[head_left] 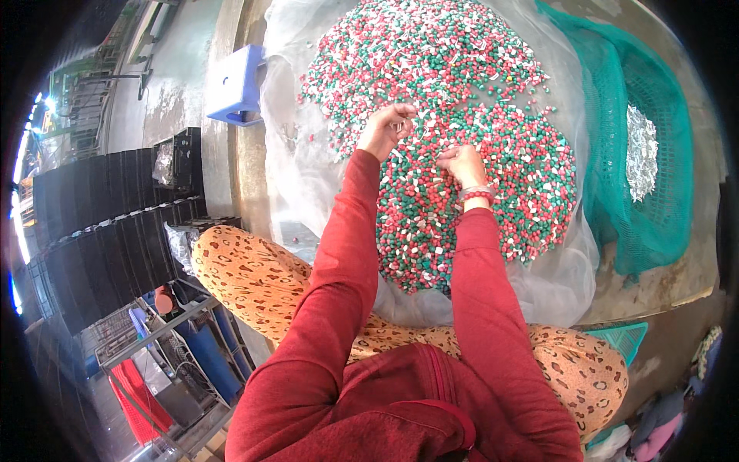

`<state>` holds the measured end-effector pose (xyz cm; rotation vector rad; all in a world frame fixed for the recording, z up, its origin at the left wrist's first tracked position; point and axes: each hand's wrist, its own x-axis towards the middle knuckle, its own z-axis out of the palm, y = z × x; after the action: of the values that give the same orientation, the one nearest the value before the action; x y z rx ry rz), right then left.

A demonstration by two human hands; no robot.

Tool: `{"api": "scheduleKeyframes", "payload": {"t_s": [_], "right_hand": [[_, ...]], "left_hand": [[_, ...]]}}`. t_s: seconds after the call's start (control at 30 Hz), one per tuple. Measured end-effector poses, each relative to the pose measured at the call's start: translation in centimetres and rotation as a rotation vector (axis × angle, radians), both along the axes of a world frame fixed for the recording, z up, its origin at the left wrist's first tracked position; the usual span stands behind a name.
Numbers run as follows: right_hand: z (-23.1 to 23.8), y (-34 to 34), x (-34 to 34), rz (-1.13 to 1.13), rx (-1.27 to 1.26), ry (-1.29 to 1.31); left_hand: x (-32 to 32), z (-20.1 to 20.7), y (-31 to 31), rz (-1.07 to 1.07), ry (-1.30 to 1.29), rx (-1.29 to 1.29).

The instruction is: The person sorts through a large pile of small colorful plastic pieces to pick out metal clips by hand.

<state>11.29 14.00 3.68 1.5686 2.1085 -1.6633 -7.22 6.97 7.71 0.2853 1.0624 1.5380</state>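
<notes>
A big heap of small red, green and white plastic pieces (pixel 493 146) lies spread on a clear plastic sheet (pixel 308 177). My left hand (pixel 387 127) hovers over the middle of the heap with its fingers curled around a few pieces. Just to the right, my right hand (pixel 462 163) rests on the heap, fingers pinched down among the pieces. A red bead bracelet (pixel 477 195) circles my right wrist. Both arms wear red sleeves.
A green mesh net (pixel 654 223) lies to the right with a pile of silvery pieces (pixel 640 152) on it. A blue plastic stool (pixel 239 85) stands at the upper left. Stacked black crates (pixel 115 223) fill the left. My knees in orange patterned trousers (pixel 254 277) border the sheet.
</notes>
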Motion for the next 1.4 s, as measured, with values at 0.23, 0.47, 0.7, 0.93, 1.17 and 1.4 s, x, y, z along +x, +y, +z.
{"api": "scheduleKeyframes", "payload": {"t_s": [0.23, 0.47, 0.7, 0.93, 1.17, 1.4], "right_hand": [[-0.6, -1.5, -1.7, -0.035, 0.219, -0.21], [0.6, -1.7, -0.9, 0.027, 0.223, -0.191], [2.2, -2.3, -0.1, -0.051, 0.075, -0.15], [1.7, -3.0, -0.2, -0.045, 0.258, -0.157], [2.2, -0.9, 2.6, -0.475, -0.532, 0.504], [2.7, 1.6, 3.3, -0.472, -0.276, 0.457]], "left_hand": [[2.3, -7.3, 1.6, -0.313, 1.44, -0.738], [3.6, -7.6, 2.7, -0.446, 1.523, -0.758], [1.5, -4.9, 0.7, -0.435, 1.271, -0.64], [3.1, -6.8, 2.9, -0.324, 1.343, -0.789], [2.4, -4.9, 2.7, -0.135, 1.257, -0.505], [0.1, 0.0, 0.5, 0.006, -0.293, 0.037]]}}
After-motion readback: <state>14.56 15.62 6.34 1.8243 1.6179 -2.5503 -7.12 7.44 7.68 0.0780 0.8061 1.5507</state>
